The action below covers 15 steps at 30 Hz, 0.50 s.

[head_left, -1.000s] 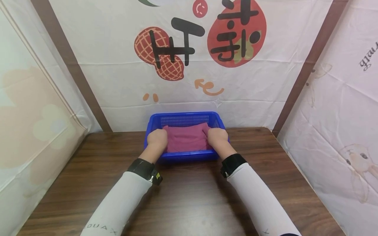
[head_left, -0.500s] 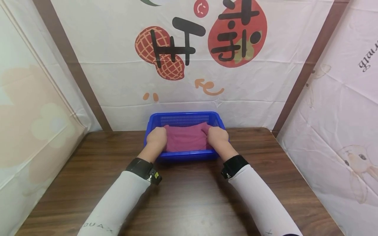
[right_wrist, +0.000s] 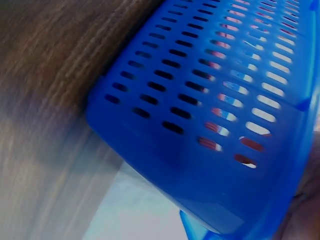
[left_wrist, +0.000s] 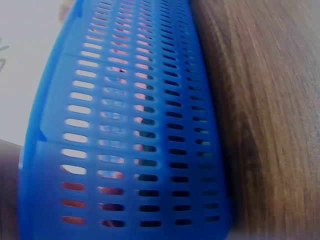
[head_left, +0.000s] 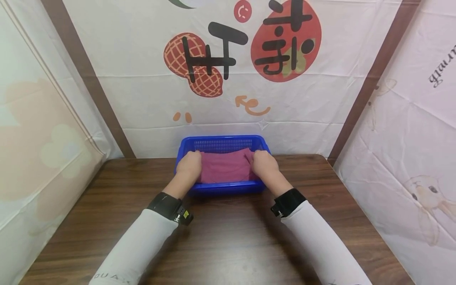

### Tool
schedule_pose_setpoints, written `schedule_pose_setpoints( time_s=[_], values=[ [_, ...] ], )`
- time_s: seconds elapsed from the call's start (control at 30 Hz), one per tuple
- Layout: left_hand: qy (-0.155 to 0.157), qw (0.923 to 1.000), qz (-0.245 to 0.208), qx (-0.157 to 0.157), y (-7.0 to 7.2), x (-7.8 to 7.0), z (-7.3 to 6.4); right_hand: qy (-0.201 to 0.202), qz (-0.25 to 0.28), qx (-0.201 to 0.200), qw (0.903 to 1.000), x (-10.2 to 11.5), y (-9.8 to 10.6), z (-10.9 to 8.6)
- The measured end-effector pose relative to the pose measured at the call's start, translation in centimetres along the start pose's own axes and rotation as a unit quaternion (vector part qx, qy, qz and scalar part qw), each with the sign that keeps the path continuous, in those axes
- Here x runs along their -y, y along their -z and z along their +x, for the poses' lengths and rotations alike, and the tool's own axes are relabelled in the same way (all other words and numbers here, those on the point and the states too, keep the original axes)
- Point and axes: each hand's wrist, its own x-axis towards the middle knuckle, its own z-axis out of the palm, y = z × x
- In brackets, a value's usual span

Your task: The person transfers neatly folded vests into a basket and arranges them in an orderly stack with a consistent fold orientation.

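A pink cloth (head_left: 226, 168) lies spread inside a blue plastic basket (head_left: 228, 185) with slotted walls, at the far edge of the table. My left hand (head_left: 190, 165) grips the cloth's left side, knuckles up, over the basket's left end. At the opposite side my right hand (head_left: 265, 165) pinches the cloth, which bunches into a small fold beside the thumb. Fingertips of both hands are hidden from the head camera. Each wrist view is mostly filled by the basket's slotted front wall (left_wrist: 127, 115), with bits of pink showing through the holes.
The basket stands on a brown wood-grain table (head_left: 228, 237), close against a white printed curtain (head_left: 149, 103) at the back. More fabric walls (head_left: 399, 158) close in the left and right sides. Black camera bands (head_left: 167, 204) circle both wrists over white sleeves.
Both hands have risen slightly, and their wrists have shifted outward a little, the right one more. The basket has stayed in place and the cloth has barely changed.
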Motion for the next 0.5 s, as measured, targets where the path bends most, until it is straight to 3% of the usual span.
schedule_pose_setpoints(
  time_s=[0.23,0.5],
  values=[
    [-0.044,0.9984,0.026,-0.025,0.9,-0.3,-0.5,0.009,-0.004,-0.015,0.9998,0.2,1.4,-0.5],
    [-0.111,0.9909,0.052,-0.056,2.0,-1.2,-1.7,0.034,-0.024,-0.023,0.9989,1.1,2.4,-1.5]
  ],
)
